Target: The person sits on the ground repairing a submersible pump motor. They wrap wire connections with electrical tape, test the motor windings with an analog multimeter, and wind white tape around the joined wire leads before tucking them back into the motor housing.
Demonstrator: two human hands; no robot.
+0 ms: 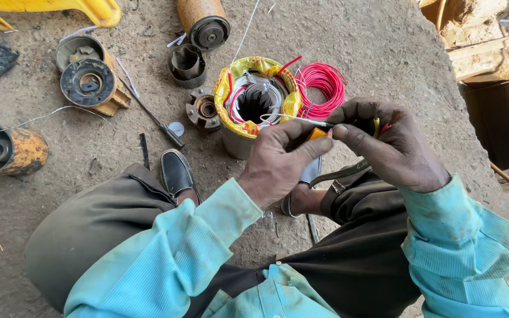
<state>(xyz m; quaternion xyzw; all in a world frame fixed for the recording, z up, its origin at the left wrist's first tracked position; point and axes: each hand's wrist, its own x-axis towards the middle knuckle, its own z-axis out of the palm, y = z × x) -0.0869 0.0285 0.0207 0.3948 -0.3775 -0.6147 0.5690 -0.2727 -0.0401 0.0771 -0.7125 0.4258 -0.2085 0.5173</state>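
My left hand pinches a small orange-yellow piece together with a thin white wire between thumb and fingers. My right hand meets it from the right, its fingers closed on the same wire and on yellow and red strands. Both hands hover just in front of a metal motor stator wrapped in yellow plastic, with white windings showing in its bore. A coil of red wire lies beside the stator on the right.
I sit on a dusty concrete floor, knees bent, a black shoe near the stator. Rusty yellow motor housings, a bearing plate, a metal ring and a screwdriver lie at the left. A pit edge is right.
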